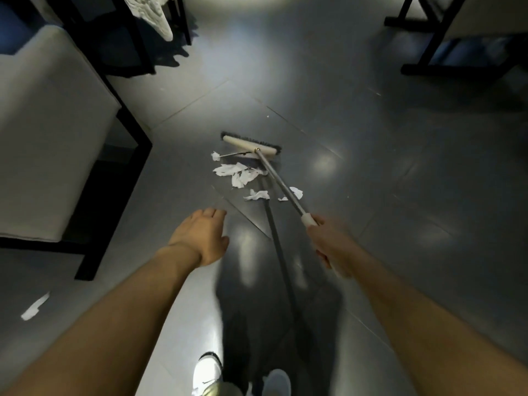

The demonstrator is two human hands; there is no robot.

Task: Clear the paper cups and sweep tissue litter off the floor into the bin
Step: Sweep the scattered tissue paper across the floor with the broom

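Observation:
A broom with a cream head (251, 143) and a grey metal handle rests on the grey tiled floor ahead of me. My right hand (331, 245) is shut on the white grip of its handle. Torn white tissue pieces (238, 172) lie on the floor just on my side of the broom head, with smaller scraps (257, 195) closer to me. One more tissue scrap (35, 306) lies apart at the lower left. My left hand (201, 235) hovers free over the floor, fingers loosely apart, holding nothing. No cup or bin is in view.
A white seat with a black frame (51, 132) stands at the left, its black leg (137, 132) close to the litter. Dark furniture legs (434, 35) are at the upper right, more at the upper left. My shoes (211, 370) show at the bottom.

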